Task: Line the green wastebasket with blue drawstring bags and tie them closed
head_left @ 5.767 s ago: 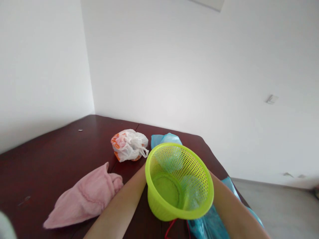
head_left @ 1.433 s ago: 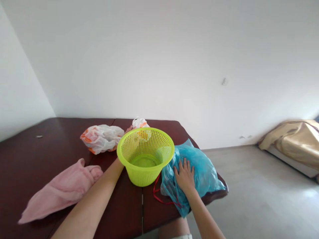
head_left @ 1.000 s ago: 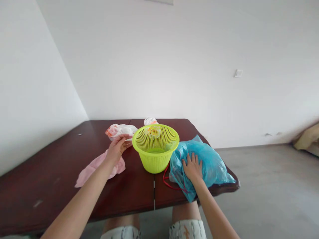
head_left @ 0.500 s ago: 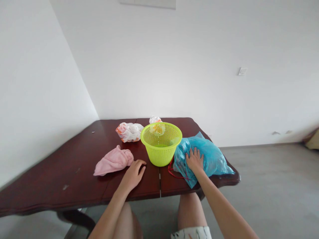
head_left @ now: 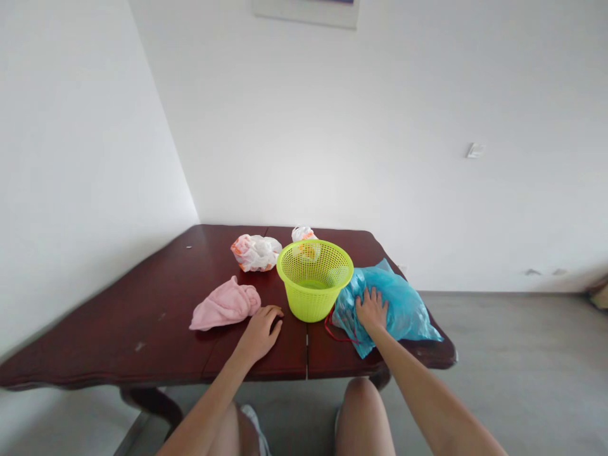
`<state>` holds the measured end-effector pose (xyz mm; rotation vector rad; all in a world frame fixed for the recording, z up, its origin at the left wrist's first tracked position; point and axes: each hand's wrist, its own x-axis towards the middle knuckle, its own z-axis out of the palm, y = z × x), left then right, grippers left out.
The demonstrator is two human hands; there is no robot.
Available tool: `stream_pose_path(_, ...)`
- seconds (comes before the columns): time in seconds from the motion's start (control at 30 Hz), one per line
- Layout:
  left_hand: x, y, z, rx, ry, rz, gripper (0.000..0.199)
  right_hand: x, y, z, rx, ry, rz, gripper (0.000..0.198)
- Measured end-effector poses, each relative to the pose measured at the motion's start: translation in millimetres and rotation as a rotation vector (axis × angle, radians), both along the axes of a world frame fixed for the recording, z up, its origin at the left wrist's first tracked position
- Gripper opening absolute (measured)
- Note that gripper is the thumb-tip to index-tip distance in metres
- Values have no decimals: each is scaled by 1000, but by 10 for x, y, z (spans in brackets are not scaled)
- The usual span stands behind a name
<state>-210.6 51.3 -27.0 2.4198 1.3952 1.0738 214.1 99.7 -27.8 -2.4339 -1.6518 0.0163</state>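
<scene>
My left hand point(head_left: 263, 329) rests on the dark red table, fingers loosely curved and apart, holding nothing. Beside it on the left lies a crumpled pink cloth point(head_left: 224, 305). My right hand point(head_left: 372, 310) lies flat with spread fingers on top of a blue plastic bag point(head_left: 403, 307); what the bag contains cannot be made out. A red drawstring point(head_left: 332, 329) trails from the bag's left side. Between my hands, a little farther off, stands a yellow-green plastic basket point(head_left: 311, 304) with perforated walls, upright.
A bunched white and orange plastic bag point(head_left: 259, 252) lies behind the cloth. Another white bag point(head_left: 303, 234) sits partly hidden behind the basket. The wooden table point(head_left: 142, 304) reaches the white wall, with its front edge over my knees.
The camera view has shifted slightly, so everything sits a little differently in the picture. Both hands stay in nearly the same places on the table and the blue bag.
</scene>
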Motion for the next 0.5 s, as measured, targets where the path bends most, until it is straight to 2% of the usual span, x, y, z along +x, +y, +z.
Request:
stream_pose_path(0.3, -30, 31, -73, -17, -11, -6, 20, 2, 4, -28, 30, 10, -11, 73)
stream_pose_path(0.5, -15, 17, -39, -32, 1, 3, 21, 10, -16, -10, 52, 11, -6, 73)
